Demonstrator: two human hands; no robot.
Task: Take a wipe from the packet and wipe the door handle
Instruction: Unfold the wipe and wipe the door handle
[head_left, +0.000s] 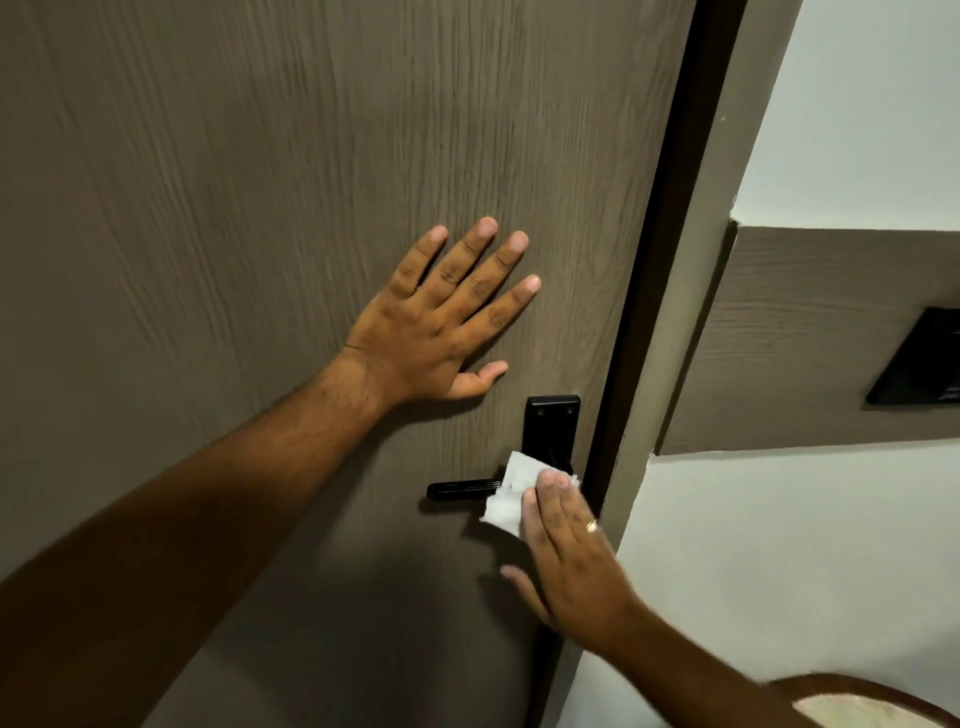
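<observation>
A black lever door handle (460, 489) on a black backplate (551, 426) sits low on a brown wood-grain door (260, 182). A white wipe (511, 493) lies over the handle near its pivot, and my right hand (571, 551) presses it there with flat fingers. A ring shows on one finger of that hand. My left hand (447, 317) rests flat on the door above and to the left of the handle, fingers spread, holding nothing. The wipe packet is not in view.
The dark door edge and grey frame (691, 260) run down the right of the door. Beyond lie a white wall and a brown wall panel (810, 338) with a black switch plate (922, 358). A round rimmed object (872, 706) shows at the bottom right.
</observation>
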